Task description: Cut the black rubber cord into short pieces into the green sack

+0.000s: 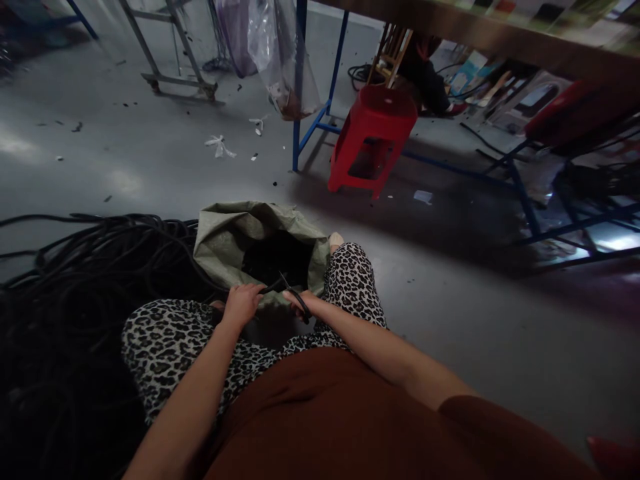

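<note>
Scissors in curled right hand; cord in closed left hand; sack beyond both; I'd keep cord steady.

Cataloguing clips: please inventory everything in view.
floor: one, grey, throughout
sack: one, olive, centre
cord: one, black, at sack
scissors: one, black, at sack
cord pile: one, black, left
table: one, brown, upper right
stool: one, red, near table
plastic bags: two, purple and clear, top
metal frame: one, grey, upper left
scraps: several, white and dark, floor
clutter: uncounted, mixed, under table
co-worker's leg: one visible, dark, behind stool
left hand: one, bare, on cord
right hand: one, bare, on scissors
legs: two, leopard print, beside sack
shirt: one, brown, bottom
</note>
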Tool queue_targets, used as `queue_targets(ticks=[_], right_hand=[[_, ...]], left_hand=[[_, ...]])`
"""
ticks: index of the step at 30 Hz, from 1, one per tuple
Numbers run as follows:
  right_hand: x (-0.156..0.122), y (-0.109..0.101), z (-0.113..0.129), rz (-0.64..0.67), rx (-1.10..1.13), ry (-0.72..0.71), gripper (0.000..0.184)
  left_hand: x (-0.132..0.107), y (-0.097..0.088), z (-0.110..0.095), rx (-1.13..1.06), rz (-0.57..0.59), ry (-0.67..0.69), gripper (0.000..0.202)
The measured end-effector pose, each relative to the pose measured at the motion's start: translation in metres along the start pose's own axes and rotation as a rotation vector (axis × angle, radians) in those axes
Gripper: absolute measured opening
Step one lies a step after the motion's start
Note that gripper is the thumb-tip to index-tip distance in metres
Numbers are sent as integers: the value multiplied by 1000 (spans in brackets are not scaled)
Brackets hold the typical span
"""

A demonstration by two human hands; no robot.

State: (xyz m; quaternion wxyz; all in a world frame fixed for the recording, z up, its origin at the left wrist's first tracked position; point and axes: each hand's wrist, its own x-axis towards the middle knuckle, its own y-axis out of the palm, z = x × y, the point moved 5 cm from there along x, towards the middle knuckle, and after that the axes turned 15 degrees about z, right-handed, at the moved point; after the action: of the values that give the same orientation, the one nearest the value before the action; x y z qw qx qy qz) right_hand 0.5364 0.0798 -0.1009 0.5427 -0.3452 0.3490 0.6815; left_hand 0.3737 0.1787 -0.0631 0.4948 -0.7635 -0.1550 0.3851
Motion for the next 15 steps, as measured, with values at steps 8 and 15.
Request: queue_targets(ticks=[8, 15], right_hand=[[1, -4, 2, 84, -81, -3, 56], [-4, 0, 5, 147, -19, -33, 56]], left_hand=[[0, 0, 6, -32, -3, 40, 32], [-2, -6, 10, -31, -6, 54, 32]])
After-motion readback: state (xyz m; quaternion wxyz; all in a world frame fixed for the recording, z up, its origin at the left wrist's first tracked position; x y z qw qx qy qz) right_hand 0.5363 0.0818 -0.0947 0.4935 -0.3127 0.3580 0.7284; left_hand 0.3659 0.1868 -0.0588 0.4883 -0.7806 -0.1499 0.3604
